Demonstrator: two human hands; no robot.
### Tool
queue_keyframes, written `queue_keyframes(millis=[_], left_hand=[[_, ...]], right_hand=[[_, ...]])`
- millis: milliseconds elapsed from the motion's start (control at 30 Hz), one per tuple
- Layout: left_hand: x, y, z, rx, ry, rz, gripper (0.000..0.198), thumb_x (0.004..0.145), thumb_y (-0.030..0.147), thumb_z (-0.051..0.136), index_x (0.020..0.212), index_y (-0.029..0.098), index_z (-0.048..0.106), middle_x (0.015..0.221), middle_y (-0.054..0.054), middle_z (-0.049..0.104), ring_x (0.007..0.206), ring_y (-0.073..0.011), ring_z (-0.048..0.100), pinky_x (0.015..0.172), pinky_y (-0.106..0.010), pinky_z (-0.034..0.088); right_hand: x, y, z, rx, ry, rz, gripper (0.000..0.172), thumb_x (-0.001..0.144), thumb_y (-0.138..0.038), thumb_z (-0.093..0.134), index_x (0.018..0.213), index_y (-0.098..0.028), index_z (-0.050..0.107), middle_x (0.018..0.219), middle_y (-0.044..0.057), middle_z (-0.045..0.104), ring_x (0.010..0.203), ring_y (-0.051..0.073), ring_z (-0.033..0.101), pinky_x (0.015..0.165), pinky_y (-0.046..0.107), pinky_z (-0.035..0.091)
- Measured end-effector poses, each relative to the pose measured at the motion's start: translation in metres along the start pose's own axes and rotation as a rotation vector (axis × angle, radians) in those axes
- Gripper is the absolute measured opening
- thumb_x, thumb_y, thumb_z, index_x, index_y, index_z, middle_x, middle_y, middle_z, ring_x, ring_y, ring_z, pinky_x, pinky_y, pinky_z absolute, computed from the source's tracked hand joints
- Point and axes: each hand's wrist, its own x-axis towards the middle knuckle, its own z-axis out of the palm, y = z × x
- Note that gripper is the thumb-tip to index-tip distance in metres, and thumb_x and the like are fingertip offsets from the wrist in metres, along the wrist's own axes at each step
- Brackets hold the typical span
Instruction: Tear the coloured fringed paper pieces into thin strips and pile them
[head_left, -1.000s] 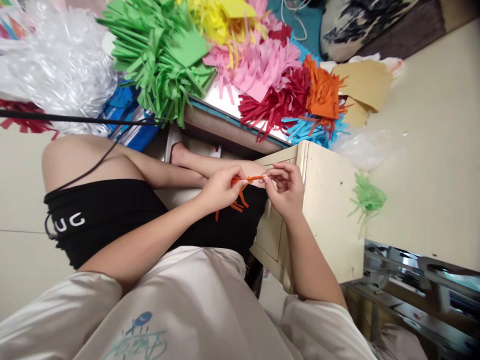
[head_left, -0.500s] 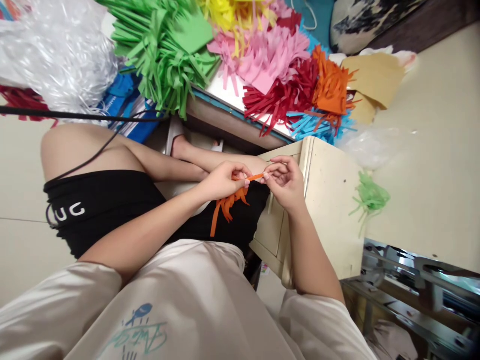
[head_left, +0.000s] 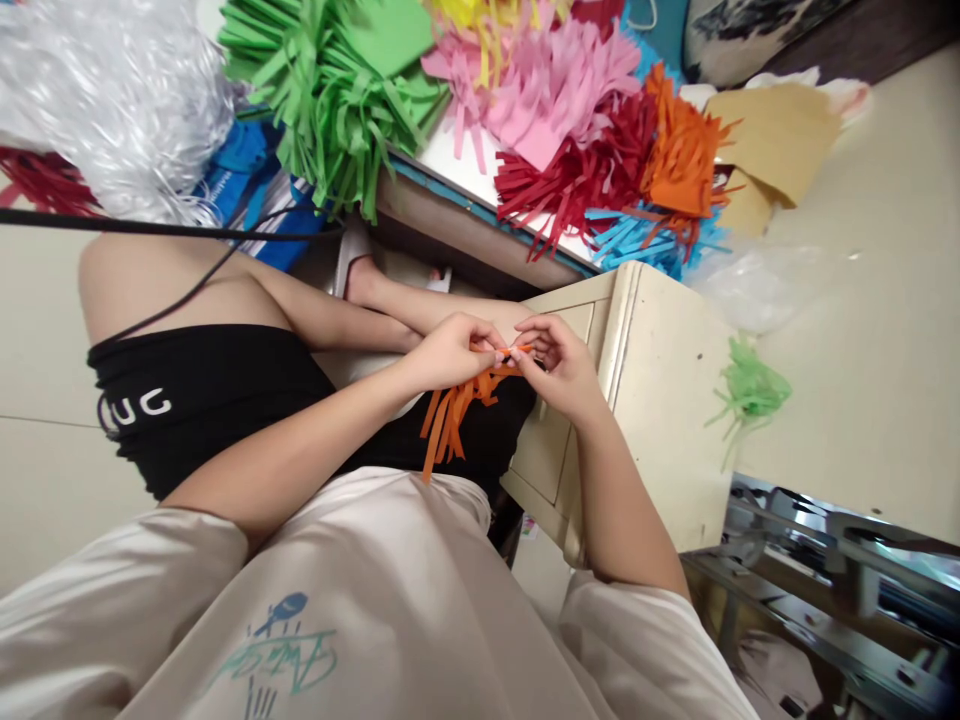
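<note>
An orange fringed paper strip (head_left: pixel 454 408) is pinched between both my hands over my lap. My left hand (head_left: pixel 450 352) grips its top edge with thumb and fingers, and the cut fringes hang down across my black shorts (head_left: pixel 210 400). My right hand (head_left: pixel 559 365) pinches the same strip's end right beside the left fingers, close to the front of a cream cabinet (head_left: pixel 660 400).
A low table edge (head_left: pixel 465 185) ahead carries piles of fringed paper: green (head_left: pixel 337 90), pink (head_left: pixel 547 90), dark red (head_left: pixel 570 180), orange (head_left: pixel 679 150), blue (head_left: pixel 645 245). Clear plastic shreds (head_left: pixel 120 100) lie at left. A green scrap (head_left: pixel 750 390) lies on the floor. A black cable (head_left: pixel 165 230) crosses my knee.
My hands have drawn closer together on the orange strip. More of its fringe now hangs down below my left hand. The view has shifted slightly.
</note>
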Motion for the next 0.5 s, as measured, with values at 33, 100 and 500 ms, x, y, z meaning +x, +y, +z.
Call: queue_keyframes(millis=[33,100,500], left_hand=[[0.001,0.0,0.0,0.006,0.015,-0.001,0.009,0.085,0.019,0.08,0.089,0.012,0.083,0.076,-0.005,0.08,0.061,-0.0116,0.063,0.059,-0.021,0.044],[0.002,-0.001,-0.001,0.01,0.036,0.002,0.009,0.085,0.018,0.078,0.089,0.012,0.082,0.077,-0.005,0.079,0.061,-0.0114,0.062,0.059,-0.021,0.044],[0.001,-0.006,0.003,0.138,0.023,0.365,0.022,0.096,0.038,0.075,0.095,0.016,0.078,0.092,-0.006,0.083,0.086,-0.0185,0.075,0.082,-0.029,0.059]], right_hand=[[0.0,0.001,-0.001,0.003,0.004,0.01,0.041,0.098,-0.058,0.087,0.122,-0.029,0.07,0.108,0.005,0.076,0.099,0.021,0.079,0.088,0.037,0.069],[0.001,0.003,-0.005,0.022,0.009,0.052,0.043,0.096,-0.062,0.088,0.117,-0.027,0.072,0.106,0.006,0.078,0.097,0.022,0.081,0.088,0.038,0.07],[0.002,0.002,-0.01,-0.002,0.025,0.125,0.041,0.09,-0.062,0.091,0.089,-0.025,0.072,0.078,0.001,0.072,0.065,0.016,0.068,0.061,0.031,0.058]])
